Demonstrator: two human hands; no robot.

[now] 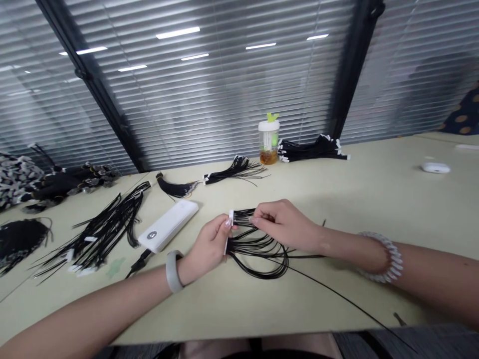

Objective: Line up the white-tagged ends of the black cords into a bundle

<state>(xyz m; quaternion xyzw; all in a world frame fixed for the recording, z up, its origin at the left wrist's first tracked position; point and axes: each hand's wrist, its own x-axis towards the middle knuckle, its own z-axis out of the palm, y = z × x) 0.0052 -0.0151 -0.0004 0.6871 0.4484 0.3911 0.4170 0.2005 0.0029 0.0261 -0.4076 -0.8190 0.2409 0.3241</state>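
Note:
My left hand [210, 243] is closed on a white connector [231, 217] at the left end of a bundle of black wires [258, 244]. From that end the wires run to the right, and several bend round in a loop. My right hand [283, 224] is closed, with thumb and forefinger pinched together at the upper wires just right of the connector. Its fingertips seem to grip a thin black wire, partly hidden by the hand. One long wire [337, 289] trails to the table's front edge at the lower right.
Left of my hands lies a white power bank [168, 226] with a black cable. Black wire bundles [112, 224] spread beyond it. At the back stand a drink cup [268, 142] and a wire stack [312, 149]. A white earbud case [435, 168] lies at the right.

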